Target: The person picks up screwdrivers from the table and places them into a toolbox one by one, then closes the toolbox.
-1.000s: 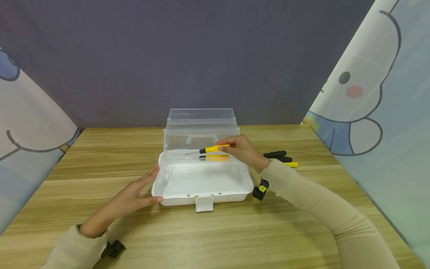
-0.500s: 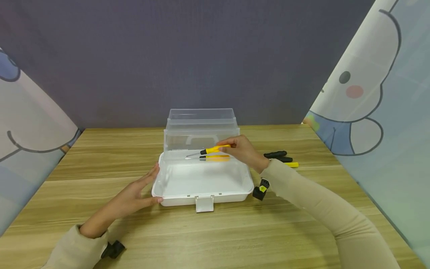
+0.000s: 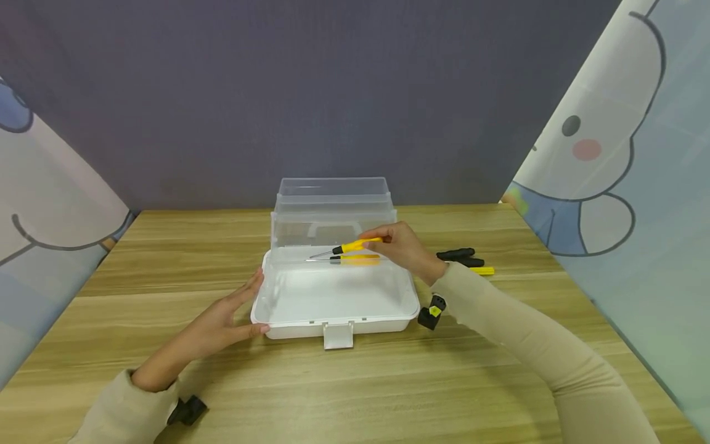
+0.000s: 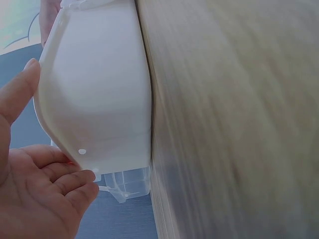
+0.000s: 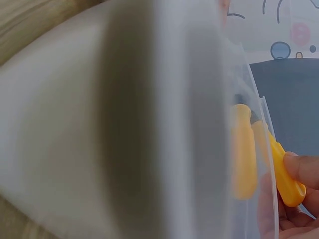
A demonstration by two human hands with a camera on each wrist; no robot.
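An open white toolbox [image 3: 338, 330] with a clear stepped lid stands on the wooden table. My right hand [image 3: 403, 250] pinches the yellow handle of a screwdriver [image 3: 352, 246] above the box's back part, its thin shaft pointing left. Just below lies a second yellow screwdriver [image 3: 359, 260], parallel to the first; in the right wrist view its handle [image 5: 244, 159] shows through clear plastic. My left hand [image 3: 222, 324] touches the box's left end, thumb at the front corner and fingers further back. In the left wrist view its fingers [image 4: 65, 180] are loosely bent beside the rim.
Right of the box, partly behind my right wrist, lie black-handled tools [image 3: 457, 254] and a yellow handle [image 3: 482, 271]. The raised clear lid [image 3: 333, 203] stands at the back, near the dark wall panel [image 3: 333, 92]. A white latch [image 3: 338, 337] hangs at the front.
The held screwdriver's tip has shifted slightly to the right over the box. My left hand and the box have stayed in place.
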